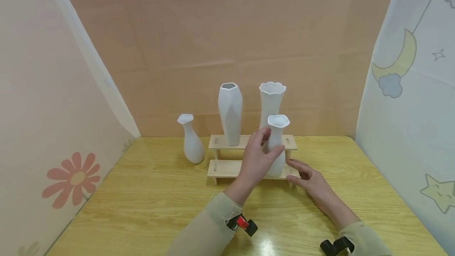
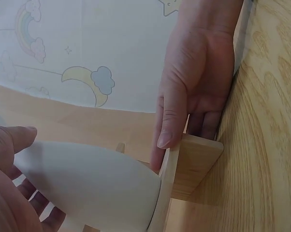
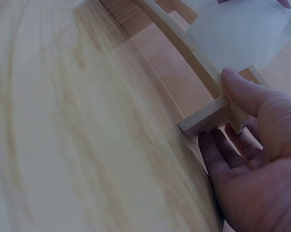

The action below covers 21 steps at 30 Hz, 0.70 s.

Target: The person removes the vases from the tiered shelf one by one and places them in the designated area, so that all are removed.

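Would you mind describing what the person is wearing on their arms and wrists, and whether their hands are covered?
Both hands are bare: left hand, right hand. Both arms wear beige long sleeves. At the left cuff sits a black clip-like device with a red part; at the right cuff an all-black one.

Light wood worktop [image 1: 149, 204] with a grainy finish. On the left, off the steps, stands a small white bottle vase [image 1: 192, 139]. The far step carries a tall faceted vase [image 1: 230, 113] and, to its right, a scallop-rimmed vase [image 1: 271, 98]. Flower-print curtain [image 1: 71, 179] on the left, moon-and-stars curtain [image 1: 405, 62] on the right.
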{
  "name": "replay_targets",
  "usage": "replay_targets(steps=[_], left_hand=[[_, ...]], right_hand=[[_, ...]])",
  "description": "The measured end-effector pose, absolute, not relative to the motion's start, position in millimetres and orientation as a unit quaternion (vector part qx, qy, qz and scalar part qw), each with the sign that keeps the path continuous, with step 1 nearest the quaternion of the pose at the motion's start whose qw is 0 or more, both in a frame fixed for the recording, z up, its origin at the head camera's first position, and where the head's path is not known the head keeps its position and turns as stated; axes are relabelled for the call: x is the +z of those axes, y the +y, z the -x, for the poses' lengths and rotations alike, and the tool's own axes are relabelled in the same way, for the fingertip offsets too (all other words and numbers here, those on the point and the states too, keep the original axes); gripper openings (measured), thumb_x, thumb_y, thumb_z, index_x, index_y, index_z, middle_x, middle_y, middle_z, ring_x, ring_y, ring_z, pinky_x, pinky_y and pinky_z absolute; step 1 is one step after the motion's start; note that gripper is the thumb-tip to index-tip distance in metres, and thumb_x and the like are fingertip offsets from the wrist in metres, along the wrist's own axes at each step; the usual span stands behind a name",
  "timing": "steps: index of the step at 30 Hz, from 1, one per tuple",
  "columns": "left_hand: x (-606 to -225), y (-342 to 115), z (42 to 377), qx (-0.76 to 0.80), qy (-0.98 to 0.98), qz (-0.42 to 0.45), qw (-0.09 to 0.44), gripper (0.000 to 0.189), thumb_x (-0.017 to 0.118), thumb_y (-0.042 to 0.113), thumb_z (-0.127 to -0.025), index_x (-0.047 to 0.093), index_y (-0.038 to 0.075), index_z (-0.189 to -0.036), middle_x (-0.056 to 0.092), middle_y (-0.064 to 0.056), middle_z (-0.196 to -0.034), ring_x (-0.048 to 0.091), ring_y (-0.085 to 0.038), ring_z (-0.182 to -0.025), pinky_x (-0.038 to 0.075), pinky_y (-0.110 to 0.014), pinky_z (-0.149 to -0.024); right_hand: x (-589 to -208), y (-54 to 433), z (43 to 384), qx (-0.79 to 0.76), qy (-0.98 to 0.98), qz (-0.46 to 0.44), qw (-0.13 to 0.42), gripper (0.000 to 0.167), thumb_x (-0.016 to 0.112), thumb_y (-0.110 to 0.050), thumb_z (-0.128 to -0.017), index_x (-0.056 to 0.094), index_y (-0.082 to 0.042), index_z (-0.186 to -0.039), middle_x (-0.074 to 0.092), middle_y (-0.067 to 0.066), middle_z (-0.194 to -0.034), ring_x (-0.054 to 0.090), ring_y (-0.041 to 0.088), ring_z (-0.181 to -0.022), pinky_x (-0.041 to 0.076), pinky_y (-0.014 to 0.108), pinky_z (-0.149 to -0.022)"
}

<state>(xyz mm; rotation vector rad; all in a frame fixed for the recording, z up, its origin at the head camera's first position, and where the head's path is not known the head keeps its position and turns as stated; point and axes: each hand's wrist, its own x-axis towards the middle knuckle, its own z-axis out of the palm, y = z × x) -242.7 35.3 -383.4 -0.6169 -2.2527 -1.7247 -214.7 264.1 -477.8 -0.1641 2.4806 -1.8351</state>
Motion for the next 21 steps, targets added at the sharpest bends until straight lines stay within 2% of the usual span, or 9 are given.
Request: replay_targets(steps=[2, 5, 7, 8, 10, 11, 15, 18, 21], left_hand=[[-384.5, 35.4, 243.3, -0.587, -0.772, 0.213, 0.120, 0.056, 0.085, 0.024, -0.100, 0.063, 0.016, -0.152, 0.065, 0.004, -0.135, 0.060, -0.012, -0.123, 0.054, -0.049, -0.107], [-386.0, 36.0, 244.2, -0.584, -0.773, 0.215, 0.119, 0.055, 0.085, 0.022, -0.101, 0.064, 0.016, -0.150, 0.065, 0.004, -0.133, 0.061, -0.012, -0.121, 0.055, -0.049, -0.106], [-386.9, 36.3, 244.6, -0.584, -0.775, 0.213, 0.117, 0.055, 0.085, 0.022, -0.101, 0.063, 0.015, -0.150, 0.064, 0.004, -0.133, 0.061, -0.012, -0.122, 0.056, -0.049, -0.106], [-387.2, 36.4, 244.8, -0.583, -0.776, 0.213, 0.116, 0.055, 0.085, 0.022, -0.101, 0.063, 0.015, -0.151, 0.064, 0.003, -0.133, 0.061, -0.012, -0.122, 0.056, -0.049, -0.106], [-387.8, 36.6, 245.0, -0.580, -0.778, 0.212, 0.116, 0.055, 0.085, 0.022, -0.101, 0.063, 0.014, -0.151, 0.064, 0.002, -0.135, 0.061, -0.013, -0.124, 0.056, -0.049, -0.107], [-387.9, 36.6, 244.9, -0.579, -0.779, 0.211, 0.116, 0.055, 0.085, 0.021, -0.101, 0.063, 0.014, -0.152, 0.064, 0.001, -0.136, 0.062, -0.013, -0.125, 0.056, -0.049, -0.107], [-387.3, 36.7, 244.7, -0.575, -0.782, 0.211, 0.114, 0.053, 0.084, 0.021, -0.102, 0.063, 0.014, -0.151, 0.064, 0.000, -0.137, 0.062, -0.014, -0.126, 0.057, -0.050, -0.107], [-387.0, 36.6, 244.6, -0.575, -0.783, 0.210, 0.112, 0.052, 0.083, 0.021, -0.103, 0.063, 0.015, -0.150, 0.064, 0.001, -0.137, 0.062, -0.014, -0.127, 0.057, -0.052, -0.107], [-387.0, 36.6, 244.5, -0.575, -0.783, 0.210, 0.111, 0.052, 0.083, 0.021, -0.103, 0.063, 0.015, -0.150, 0.064, 0.001, -0.137, 0.062, -0.014, -0.128, 0.057, -0.052, -0.107]], right_hand=[[-478.1, 263.9, 214.7, -0.595, 0.802, 0.052, 0.026, 0.068, 0.078, -0.029, -0.106, 0.051, -0.013, -0.166, 0.031, 0.013, -0.178, 0.018, 0.041, -0.167, 0.026, 0.027, -0.129], [-478.0, 263.4, 214.8, -0.597, 0.800, 0.051, 0.026, 0.069, 0.079, -0.029, -0.105, 0.051, -0.012, -0.166, 0.031, 0.013, -0.178, 0.017, 0.042, -0.167, 0.019, 0.051, -0.133], [-477.9, 263.3, 215.0, -0.599, 0.798, 0.051, 0.025, 0.069, 0.079, -0.028, -0.105, 0.051, -0.011, -0.166, 0.031, 0.013, -0.178, 0.017, 0.042, -0.166, 0.016, 0.059, -0.132], [-477.5, 263.3, 215.0, -0.600, 0.798, 0.052, 0.027, 0.069, 0.079, -0.028, -0.106, 0.050, -0.011, -0.166, 0.030, 0.014, -0.178, 0.017, 0.042, -0.167, 0.015, 0.061, -0.132], [-477.0, 263.3, 214.6, -0.599, 0.799, 0.052, 0.028, 0.069, 0.078, -0.028, -0.106, 0.050, -0.011, -0.166, 0.030, 0.014, -0.179, 0.017, 0.042, -0.167, 0.018, 0.054, -0.133], [-476.9, 263.3, 214.4, -0.597, 0.800, 0.051, 0.028, 0.069, 0.079, -0.029, -0.106, 0.050, -0.012, -0.166, 0.031, 0.013, -0.178, 0.017, 0.041, -0.167, 0.021, 0.044, -0.133], [-476.1, 263.2, 214.3, -0.596, 0.801, 0.050, 0.029, 0.069, 0.079, -0.029, -0.106, 0.050, -0.012, -0.166, 0.030, 0.013, -0.179, 0.017, 0.040, -0.167, 0.022, 0.042, -0.133], [-475.9, 263.1, 215.0, -0.597, 0.800, 0.050, 0.029, 0.069, 0.078, -0.028, -0.106, 0.050, -0.012, -0.166, 0.030, 0.014, -0.179, 0.017, 0.040, -0.167, 0.016, 0.058, -0.131], [-475.9, 262.9, 215.1, -0.596, 0.801, 0.050, 0.029, 0.068, 0.078, -0.027, -0.106, 0.051, -0.012, -0.166, 0.030, 0.014, -0.179, 0.017, 0.041, -0.166, 0.016, 0.060, -0.131]])
